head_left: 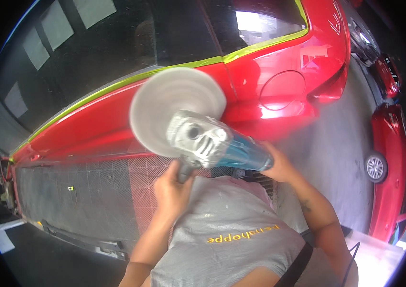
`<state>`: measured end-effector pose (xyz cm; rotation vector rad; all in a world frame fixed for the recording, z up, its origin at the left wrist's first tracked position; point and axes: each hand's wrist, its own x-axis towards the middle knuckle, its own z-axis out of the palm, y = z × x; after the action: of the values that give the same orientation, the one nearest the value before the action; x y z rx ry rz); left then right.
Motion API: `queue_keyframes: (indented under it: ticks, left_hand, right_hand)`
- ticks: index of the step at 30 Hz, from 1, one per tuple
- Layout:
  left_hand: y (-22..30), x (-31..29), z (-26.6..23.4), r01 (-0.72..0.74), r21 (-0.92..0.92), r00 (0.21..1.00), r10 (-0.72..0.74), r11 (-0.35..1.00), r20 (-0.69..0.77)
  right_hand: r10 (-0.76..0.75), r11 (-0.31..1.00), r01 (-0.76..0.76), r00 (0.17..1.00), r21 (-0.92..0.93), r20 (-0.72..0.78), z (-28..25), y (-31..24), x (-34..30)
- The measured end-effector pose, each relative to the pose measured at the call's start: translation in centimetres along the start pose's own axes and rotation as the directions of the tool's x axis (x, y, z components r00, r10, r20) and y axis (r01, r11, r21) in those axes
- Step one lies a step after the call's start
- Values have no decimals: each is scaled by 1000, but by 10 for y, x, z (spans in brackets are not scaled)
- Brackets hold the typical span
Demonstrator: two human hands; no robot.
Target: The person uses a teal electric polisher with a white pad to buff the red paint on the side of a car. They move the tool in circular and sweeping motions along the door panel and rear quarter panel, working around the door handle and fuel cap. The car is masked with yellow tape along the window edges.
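A blue and silver rotary polisher with a large round white pad is in front of me. My left hand is wrapped round its dark side handle. At the rear end of the blue body, my right hand grips the machine. The pad looks smeared, as if spinning, and covers part of the red car's side below the window. Whether its face touches the paint cannot be told from here. Light reflects off the glossy panel around the round fuel flap.
Yellow-green masking tape runs along the car's window edges. Dark patterned floor tiles lie beside the car at lower left. Another red car stands at the right, past a stretch of grey floor. A thin black cord hangs near my right arm.
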<state>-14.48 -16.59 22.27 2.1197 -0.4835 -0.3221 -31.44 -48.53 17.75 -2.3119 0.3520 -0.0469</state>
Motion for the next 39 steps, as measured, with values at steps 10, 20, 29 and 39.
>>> queue_keyframes:
  ticks: [10,20,29,39]
  left_hand:
    - [12,-47,115,125,137,987,-110,983,-118]
    - [6,-25,179,27,97,999,-22,995,-50]
    - [64,6,205,-59,-29,995,61,998,77]
    - [74,11,155,-67,-68,997,69,995,21]
  right_hand:
    - [-28,999,21,982,40,187,-17,128,-4]
    - [-68,996,65,996,59,52,-52,175,3]
    - [97,989,-98,995,-111,-22,-125,161,-37]
    - [72,988,-70,997,-139,8,-152,89,-20]
